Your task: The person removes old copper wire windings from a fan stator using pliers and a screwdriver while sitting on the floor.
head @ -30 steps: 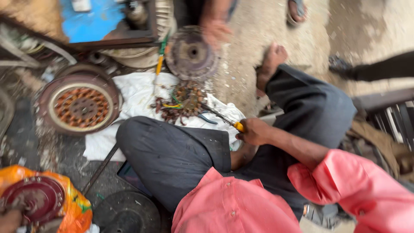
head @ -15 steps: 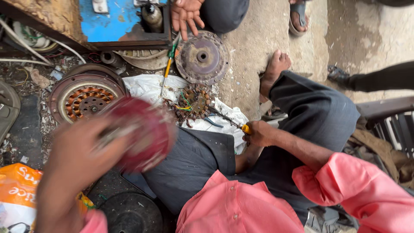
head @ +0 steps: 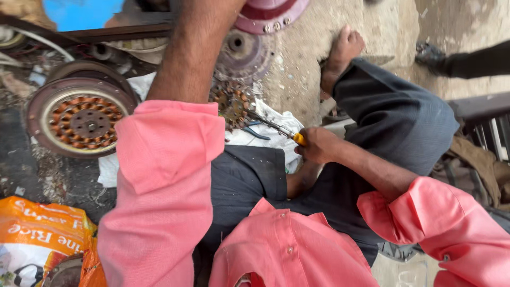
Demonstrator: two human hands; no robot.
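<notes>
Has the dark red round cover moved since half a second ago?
Yes. The dark red cover has gone up and away from the body, past the copper-wound stator on the white cloth, now at the frame's top edge.

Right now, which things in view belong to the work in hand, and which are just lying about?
In hand:
- right hand gripping the yellow-handled tool
- copper-wound stator at the tool's tip
- maroon round cover at the end of the raised left arm; the hand itself is hidden

Lying about:
- large wound motor housing
- grey disc
- orange sack
- blue-handled pliers
</notes>
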